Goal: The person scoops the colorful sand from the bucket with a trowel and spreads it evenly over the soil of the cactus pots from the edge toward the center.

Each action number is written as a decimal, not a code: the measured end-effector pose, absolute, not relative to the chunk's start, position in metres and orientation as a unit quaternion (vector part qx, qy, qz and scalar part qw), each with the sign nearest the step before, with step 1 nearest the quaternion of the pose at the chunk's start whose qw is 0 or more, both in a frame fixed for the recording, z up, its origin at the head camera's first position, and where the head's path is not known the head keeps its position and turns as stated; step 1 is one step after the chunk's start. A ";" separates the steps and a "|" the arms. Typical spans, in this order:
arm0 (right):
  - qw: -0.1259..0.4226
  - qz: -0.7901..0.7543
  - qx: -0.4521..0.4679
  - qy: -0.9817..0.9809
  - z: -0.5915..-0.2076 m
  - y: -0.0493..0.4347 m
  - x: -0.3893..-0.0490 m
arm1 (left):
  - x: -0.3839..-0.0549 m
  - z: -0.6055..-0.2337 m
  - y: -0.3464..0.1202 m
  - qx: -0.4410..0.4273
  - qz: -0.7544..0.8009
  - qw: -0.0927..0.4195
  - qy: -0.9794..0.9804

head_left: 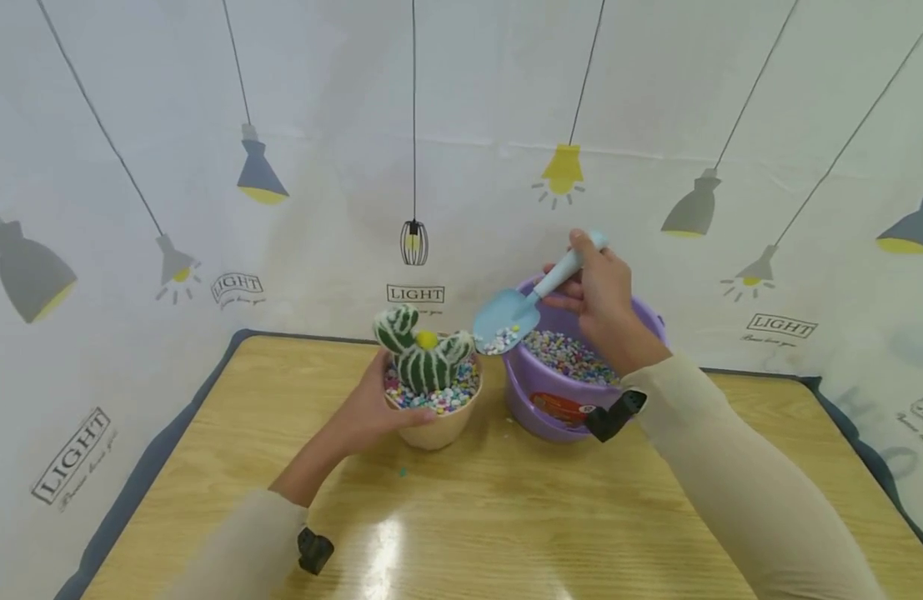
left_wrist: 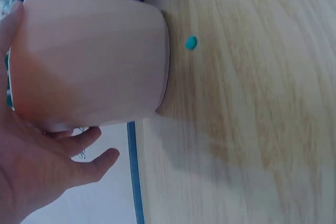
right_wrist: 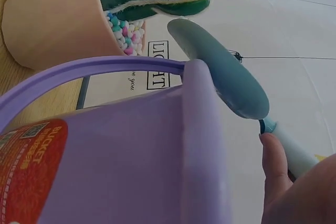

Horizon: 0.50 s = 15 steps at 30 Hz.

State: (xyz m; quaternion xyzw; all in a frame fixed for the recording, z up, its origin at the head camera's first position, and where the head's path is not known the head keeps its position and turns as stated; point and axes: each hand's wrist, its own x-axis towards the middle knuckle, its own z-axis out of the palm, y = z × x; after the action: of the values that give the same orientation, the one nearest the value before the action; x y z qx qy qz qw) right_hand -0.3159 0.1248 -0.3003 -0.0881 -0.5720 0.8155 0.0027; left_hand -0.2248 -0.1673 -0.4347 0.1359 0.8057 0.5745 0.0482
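Observation:
In the head view my left hand (head_left: 362,410) grips a peach flowerpot (head_left: 435,433), thumb along the near rim and fingers at its left side. A green-and-white toy cactus (head_left: 426,369) with a yellow flower stands in it amid colourful pebbles (head_left: 452,397). My right hand (head_left: 604,287) holds a light blue trowel (head_left: 499,312) by its handle. The tilted blade carries a few pebbles at its tip, between the pot and a purple bucket (head_left: 523,402). More pebbles (head_left: 569,357) lie inside the bucket. From the right wrist, the blade's underside (right_wrist: 226,77) shows above the bucket rim.
The wooden table (head_left: 461,517) bears the pot and bucket near its back edge. One teal pebble (left_wrist: 191,42) lies loose in front of the pot. The bucket's handle (right_wrist: 105,64) hangs down its side. A lamp-printed cloth (head_left: 318,208) hangs behind and beside the table.

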 end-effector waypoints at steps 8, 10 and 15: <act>0.016 0.810 -0.037 -0.585 -0.297 0.117 -0.314 | -0.224 -0.435 -0.155 0.154 0.591 -0.004 0.791; 0.018 0.809 -0.032 -0.586 -0.296 0.115 -0.313 | -0.219 -0.426 -0.153 0.154 0.593 -0.005 0.791; 0.024 0.806 -0.022 -0.591 -0.297 0.107 -0.311 | -0.206 -0.403 -0.148 0.140 0.584 -0.004 0.799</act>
State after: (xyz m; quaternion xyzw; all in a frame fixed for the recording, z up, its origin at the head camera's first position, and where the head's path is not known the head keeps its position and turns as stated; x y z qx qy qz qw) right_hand -0.3113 0.1072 -0.2971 -0.0221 -0.5909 0.8061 0.0241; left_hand -0.2056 -0.1481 -0.4027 0.1402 0.7993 0.5843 -0.0042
